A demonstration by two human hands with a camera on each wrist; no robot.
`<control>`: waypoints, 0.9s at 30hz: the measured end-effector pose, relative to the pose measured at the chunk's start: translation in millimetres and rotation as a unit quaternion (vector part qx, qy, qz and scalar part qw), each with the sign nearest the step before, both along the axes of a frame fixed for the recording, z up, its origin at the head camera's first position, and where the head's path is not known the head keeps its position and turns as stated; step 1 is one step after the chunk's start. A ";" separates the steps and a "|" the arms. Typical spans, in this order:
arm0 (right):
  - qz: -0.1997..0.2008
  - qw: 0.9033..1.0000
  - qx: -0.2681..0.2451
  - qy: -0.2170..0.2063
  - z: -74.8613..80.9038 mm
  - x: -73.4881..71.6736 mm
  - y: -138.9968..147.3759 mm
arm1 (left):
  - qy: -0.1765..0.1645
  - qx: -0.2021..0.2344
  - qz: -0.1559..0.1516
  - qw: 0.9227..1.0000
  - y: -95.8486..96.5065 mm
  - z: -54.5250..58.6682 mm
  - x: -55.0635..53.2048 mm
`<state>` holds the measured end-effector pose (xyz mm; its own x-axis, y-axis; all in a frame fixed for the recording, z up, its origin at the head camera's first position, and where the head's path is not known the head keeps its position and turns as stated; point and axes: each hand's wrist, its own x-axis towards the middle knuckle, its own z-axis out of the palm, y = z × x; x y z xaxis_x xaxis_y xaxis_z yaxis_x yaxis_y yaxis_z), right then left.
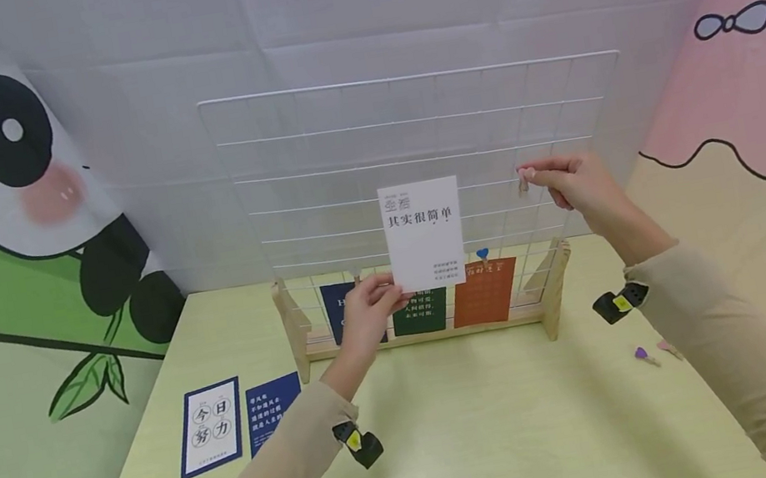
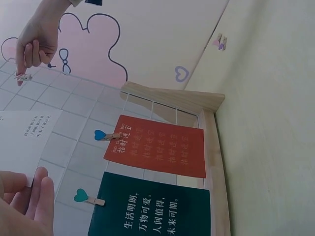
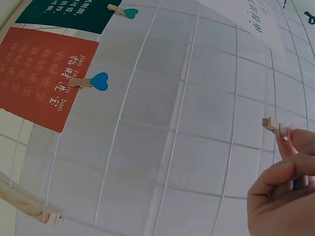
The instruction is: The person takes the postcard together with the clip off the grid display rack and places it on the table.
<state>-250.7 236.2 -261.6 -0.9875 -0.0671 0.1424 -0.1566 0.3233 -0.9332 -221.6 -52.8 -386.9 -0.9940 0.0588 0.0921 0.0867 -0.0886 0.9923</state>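
My left hand (image 1: 372, 308) pinches a white card (image 1: 425, 236) by its lower left corner, holding it up in front of the white wire grid (image 1: 308, 154). To the right, my right hand (image 1: 579, 185) pinches a small wooden clothespin (image 3: 273, 127) with a pink top between thumb and forefinger, close to the grid. Low on the grid hang a navy card (image 1: 338, 314), a green card (image 2: 152, 206) and an orange card (image 2: 156, 146). A blue heart clothespin (image 3: 91, 81) clips the orange card, and a teal heart clothespin (image 2: 88, 197) clips the green one.
The grid stands in a wooden base (image 1: 430, 337) on the pale table. A blue-bordered card (image 1: 210, 428) and a navy card with white text (image 1: 270, 410) lie at left. Two clothespins, one with a purple heart (image 1: 646, 356), lie at right. Behind the grid hangs a white cloth (image 1: 359, 6).
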 end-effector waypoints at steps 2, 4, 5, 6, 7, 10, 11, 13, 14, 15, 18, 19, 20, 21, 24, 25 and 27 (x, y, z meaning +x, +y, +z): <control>-0.001 1.000 -0.001 -0.003 -3.4 0.7 1.4 | -0.002 0.000 0.003 1.000 -1.9 -1.4 2.5; -0.002 1.000 0.001 -0.006 -6.5 2.0 2.4 | -0.003 0.002 0.006 1.000 -4.0 -3.0 5.0; -0.002 1.000 0.001 -0.008 -8.1 2.6 2.8 | -0.003 0.003 0.007 1.000 -5.2 -4.1 6.1; -0.003 1.000 -0.001 -0.009 -9.8 3.2 3.2 | -0.004 0.005 0.007 1.000 -6.4 -5.2 7.3; -0.003 1.000 -0.002 -0.010 -11.3 3.9 3.5 | -0.004 0.004 0.007 1.000 -7.7 -6.5 8.3; -0.001 1.000 0.010 -0.012 -16.1 6.3 5.1 | -0.006 -0.001 0.008 1.000 -12.2 -11.1 11.5; 0.004 1.000 0.015 -0.012 -17.8 6.9 6.0 | -0.005 -0.004 0.008 1.000 -13.7 -12.7 12.4; 0.012 0.999 0.029 -0.013 -21.3 8.3 7.9 | -0.006 -0.009 0.006 1.000 -16.8 -15.8 14.4; 0.014 0.999 0.033 -0.014 -23.1 8.9 8.9 | -0.008 -0.008 0.006 1.000 -18.3 -17.2 15.4; 0.018 0.999 0.035 -0.014 -25.0 9.5 9.6 | -0.011 -0.007 0.004 1.000 -19.7 -18.7 16.6; 0.026 0.999 0.034 -0.017 -31.3 11.5 12.4 | -0.026 0.002 0.002 1.000 -24.1 -22.8 19.8; 0.025 0.999 0.035 -0.020 -33.3 12.4 13.1 | -0.030 0.005 0.001 1.000 -25.4 -24.3 21.0; 0.027 0.999 0.033 -0.023 -35.3 13.0 14.0 | -0.034 0.006 0.001 0.999 -26.7 -25.6 22.2; 0.028 0.999 0.033 -0.023 -37.2 13.7 14.8 | -0.035 0.007 0.000 0.999 -27.8 -26.8 23.6; 0.027 0.998 0.038 -0.030 -42.3 16.3 16.5 | -0.041 0.010 0.001 0.999 -31.0 -30.5 27.3; 0.026 0.998 0.041 -0.034 -43.9 17.2 17.2 | -0.043 0.009 0.001 0.999 -31.9 -31.8 28.7; 0.025 0.998 0.046 -0.040 -47.3 19.2 18.7 | -0.048 0.007 0.003 0.999 -33.7 -34.8 31.3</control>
<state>-231.5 254.9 -308.9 -0.9906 -0.1256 0.0535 -0.1001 0.4019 -0.9102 -190.4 -86.5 -421.7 -0.9987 0.0514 -0.0023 -0.0075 -0.1014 0.9948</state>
